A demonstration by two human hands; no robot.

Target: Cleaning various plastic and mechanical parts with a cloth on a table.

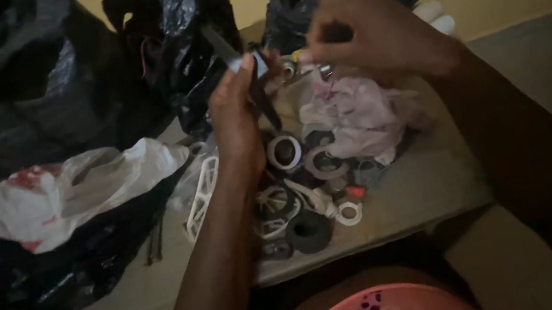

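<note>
Left hand gripping a dark strip, upright above scattered rings. Right hand pinched near a small metal piece, beside crumpled pink cloth.

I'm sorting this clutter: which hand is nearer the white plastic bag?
Left. The left hand is raised just right of the white plastic bag, holding a small dark object. The right hand is farther right, over the pink cloth.

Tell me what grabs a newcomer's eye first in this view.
Two hands meet at centre: the left hand grips a thin dark tool, the right hand pinches close beside it. Below them lies a heap of rings; a white plastic bag lies at left.
</note>
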